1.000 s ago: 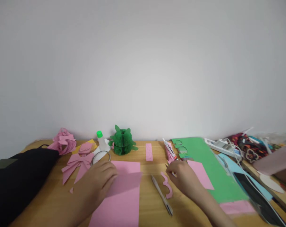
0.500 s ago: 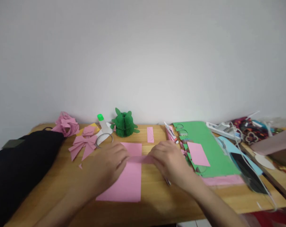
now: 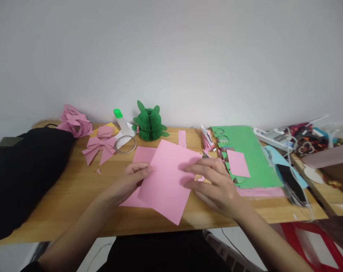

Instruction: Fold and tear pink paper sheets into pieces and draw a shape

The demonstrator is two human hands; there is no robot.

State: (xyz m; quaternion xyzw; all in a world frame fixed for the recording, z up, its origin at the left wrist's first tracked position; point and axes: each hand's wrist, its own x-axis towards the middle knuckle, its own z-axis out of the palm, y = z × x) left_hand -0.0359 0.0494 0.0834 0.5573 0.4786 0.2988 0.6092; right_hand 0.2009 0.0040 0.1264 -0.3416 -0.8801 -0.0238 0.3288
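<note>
My left hand [image 3: 133, 179] pinches the left edge of a pink paper sheet [image 3: 167, 181], which is tilted and raised above the table. The spread fingers of my right hand [image 3: 213, 183] lie over the sheet's right side, and its thumb is hidden. A second pink sheet [image 3: 141, 153] lies on the table, partly behind the raised one. Near my right fingertips, scissors [image 3: 206, 154] are partly covered, with pink paper scraps [image 3: 200, 178] just below.
Along the back of the wooden table [image 3: 103, 204] are a pink paper bow [image 3: 100, 145], a roll of tape [image 3: 125, 144], a glue stick [image 3: 121, 121], a green honeycomb paper figure [image 3: 149, 124] and a glue tube [image 3: 208, 138]. Green card [image 3: 245, 139] lies right, a black bag [image 3: 27, 177] left.
The pink paper between my hands was seen as a narrow strip and now shows a broad face. My right hand's fingers have spread. The view has tilted downward.
</note>
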